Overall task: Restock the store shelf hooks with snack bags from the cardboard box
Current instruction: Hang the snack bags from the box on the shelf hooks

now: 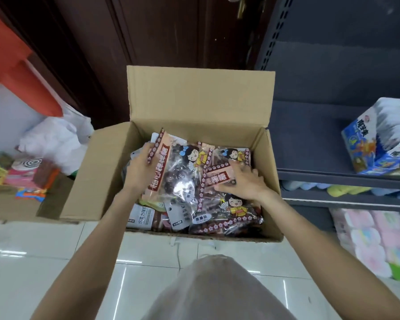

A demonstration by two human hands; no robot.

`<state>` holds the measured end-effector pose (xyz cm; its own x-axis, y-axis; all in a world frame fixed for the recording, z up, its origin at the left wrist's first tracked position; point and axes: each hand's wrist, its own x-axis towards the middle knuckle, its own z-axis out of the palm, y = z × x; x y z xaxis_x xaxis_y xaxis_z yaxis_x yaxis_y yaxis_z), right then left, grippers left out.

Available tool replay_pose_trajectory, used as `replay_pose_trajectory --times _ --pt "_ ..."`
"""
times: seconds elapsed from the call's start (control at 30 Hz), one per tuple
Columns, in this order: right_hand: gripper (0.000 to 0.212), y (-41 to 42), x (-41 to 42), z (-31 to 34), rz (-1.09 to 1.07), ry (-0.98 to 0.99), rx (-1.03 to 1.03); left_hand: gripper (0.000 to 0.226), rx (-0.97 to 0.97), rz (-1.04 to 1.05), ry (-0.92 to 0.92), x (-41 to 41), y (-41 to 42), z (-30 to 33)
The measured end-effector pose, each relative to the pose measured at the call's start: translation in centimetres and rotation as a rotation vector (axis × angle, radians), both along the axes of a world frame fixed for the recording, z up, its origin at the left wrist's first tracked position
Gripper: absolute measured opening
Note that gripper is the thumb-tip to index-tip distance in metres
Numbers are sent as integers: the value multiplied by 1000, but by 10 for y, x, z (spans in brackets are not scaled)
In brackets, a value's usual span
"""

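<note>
The open cardboard box [194,107] sits on the floor, left of the dark store shelf [310,139]. My left hand [140,167] grasps the far-left edge of a tilted snack bag [171,172] inside it. My right hand [243,181] lies flat, fingers released, on the bags [231,211] at the box's right.

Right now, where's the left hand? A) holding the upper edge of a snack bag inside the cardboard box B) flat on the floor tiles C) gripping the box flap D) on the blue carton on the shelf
A: the left hand grips the upper edge of a snack bag inside the open cardboard box.
</note>
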<state>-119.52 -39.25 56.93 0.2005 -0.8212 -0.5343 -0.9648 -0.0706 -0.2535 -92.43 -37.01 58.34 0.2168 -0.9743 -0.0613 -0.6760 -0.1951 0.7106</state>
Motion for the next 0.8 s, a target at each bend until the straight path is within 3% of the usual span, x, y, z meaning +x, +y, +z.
replay_pose_trajectory --times 0.13,0.3,0.43,0.5,0.6,0.7,0.8 --pt "124 -17 14 -5 119 83 34 36 123 30 212 22 16 4" --pt "118 -50 21 6 279 197 11 75 172 -99 420 24 30 9" --pt "82 -42 16 10 153 98 55 80 114 -56 430 17 38 7" --pt "63 -36 4 10 -15 -37 23 77 96 -16 426 16 39 5" --pt "51 -20 -11 13 -272 -305 16 80 103 60 410 18 36 1" --pt "36 12 -9 11 -248 -370 -28 76 58 157 495 17 37 -3" --pt "12 35 -7 8 -294 -550 -78 56 -9 242 688 15 37 4"
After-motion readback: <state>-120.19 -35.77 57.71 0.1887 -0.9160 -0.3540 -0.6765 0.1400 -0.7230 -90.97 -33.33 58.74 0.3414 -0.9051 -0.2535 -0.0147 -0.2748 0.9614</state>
